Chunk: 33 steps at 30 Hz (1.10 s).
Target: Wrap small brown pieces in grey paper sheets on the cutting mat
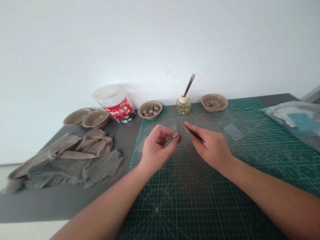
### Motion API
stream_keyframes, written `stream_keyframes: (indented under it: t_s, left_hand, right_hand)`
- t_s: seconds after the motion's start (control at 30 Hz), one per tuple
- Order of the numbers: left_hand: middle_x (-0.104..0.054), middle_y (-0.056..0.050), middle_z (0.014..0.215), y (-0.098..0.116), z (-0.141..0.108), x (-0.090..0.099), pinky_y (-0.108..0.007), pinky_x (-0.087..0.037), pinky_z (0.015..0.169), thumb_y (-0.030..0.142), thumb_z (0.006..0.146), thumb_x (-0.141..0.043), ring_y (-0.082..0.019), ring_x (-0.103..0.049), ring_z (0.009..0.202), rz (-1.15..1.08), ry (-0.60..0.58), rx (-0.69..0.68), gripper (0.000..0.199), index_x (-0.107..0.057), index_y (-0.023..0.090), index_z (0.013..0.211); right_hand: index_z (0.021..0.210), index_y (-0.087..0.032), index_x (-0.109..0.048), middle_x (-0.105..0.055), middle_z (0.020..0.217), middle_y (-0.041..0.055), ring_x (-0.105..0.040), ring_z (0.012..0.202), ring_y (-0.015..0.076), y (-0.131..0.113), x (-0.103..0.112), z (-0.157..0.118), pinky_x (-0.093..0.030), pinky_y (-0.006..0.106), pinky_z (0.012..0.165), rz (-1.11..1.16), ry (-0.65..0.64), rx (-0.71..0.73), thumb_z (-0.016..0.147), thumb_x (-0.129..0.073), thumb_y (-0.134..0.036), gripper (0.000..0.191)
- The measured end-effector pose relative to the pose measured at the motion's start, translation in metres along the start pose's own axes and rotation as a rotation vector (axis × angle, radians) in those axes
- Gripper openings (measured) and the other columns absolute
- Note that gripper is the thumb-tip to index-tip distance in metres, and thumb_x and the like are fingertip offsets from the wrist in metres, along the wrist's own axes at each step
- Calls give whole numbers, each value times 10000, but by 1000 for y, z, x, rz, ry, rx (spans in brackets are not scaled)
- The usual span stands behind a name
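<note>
Over the green cutting mat point(180, 206), my left hand point(158, 146) pinches a small brownish-grey stone point(175, 135) between thumb and fingertips. Just to its right, my right hand point(213, 146) is closed on a thin, flat dark grey sheet point(193, 134), seen nearly edge-on. The two hands are close but apart. Small grey rectangular sheets lie on the mat: one point(233, 131) right of my right hand, another point(140, 145) partly hidden behind my left hand, and a third point(172, 127) beyond it.
At the back stand a bowl of several stones point(150, 110), a reed diffuser point(183, 105) and a bowl with fewer stones point(214, 102). To the left are a red-labelled plastic jar point(117, 106), two stacked-looking bowls point(96, 119) and a crumpled cloth point(75, 156). A plastic bag point(297, 116) lies right.
</note>
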<state>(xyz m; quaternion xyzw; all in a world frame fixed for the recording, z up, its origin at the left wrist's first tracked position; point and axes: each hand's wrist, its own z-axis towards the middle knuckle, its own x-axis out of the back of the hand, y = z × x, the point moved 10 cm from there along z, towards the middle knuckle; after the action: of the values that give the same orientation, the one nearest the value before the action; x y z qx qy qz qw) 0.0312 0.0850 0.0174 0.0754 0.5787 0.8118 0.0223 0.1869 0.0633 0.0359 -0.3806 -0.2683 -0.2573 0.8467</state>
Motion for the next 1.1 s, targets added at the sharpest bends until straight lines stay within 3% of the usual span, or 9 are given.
stream_keyframes:
  t_s: [0.1,0.27,0.53,0.73,0.93,1.1]
  left_hand:
    - [-699,-28,850,4,0,2,-255,-545,717,215,836,-750,-137,-675,772,58,19,-45,146,-619,174,888]
    - [-633,13,760,4,0,8,-217,-496,651,169,814,-738,-104,-593,698,180,35,-113,136,-608,176,777]
    - [-650,6,776,2,0,8,-219,-494,643,142,799,-744,-106,-594,693,134,35,-134,155,-599,174,754]
    - [-678,-13,825,11,-2,8,-233,-523,689,143,823,-741,-119,-635,752,76,39,-182,151,-602,173,773]
    - [-697,-28,862,13,-1,8,-266,-559,693,165,840,-749,-138,-681,759,-14,32,-183,160,-610,188,917]
    - [-724,-29,834,3,4,9,-264,-578,650,209,831,-767,-140,-704,691,-55,58,-91,221,-657,181,1021]
  right_hand:
    - [1440,-243,-557,-657,1377,41,-682,1189,211,-12,8,-2,-561,334,1034,18,46,56,974,-519,-152,476]
    - [1522,-161,-436,-524,1507,110,-479,1415,210,-50,-4,-12,-446,397,1172,-31,-57,360,971,-448,-88,556]
    - [1473,-84,-484,-541,1478,171,-514,1388,219,-49,-9,-13,-476,382,1142,-98,-46,398,951,-459,-65,524]
    - [1474,-86,-475,-564,1459,154,-560,1346,200,-49,-6,-14,-501,341,1109,-61,-1,363,961,-486,-78,513]
    - [1373,-156,-604,-705,1303,75,-727,1098,195,-8,-6,-3,-585,293,965,15,-7,19,980,-528,-148,400]
    - [1361,-189,-622,-737,1247,51,-744,1049,196,5,0,-1,-602,280,901,70,33,-103,987,-546,-188,382]
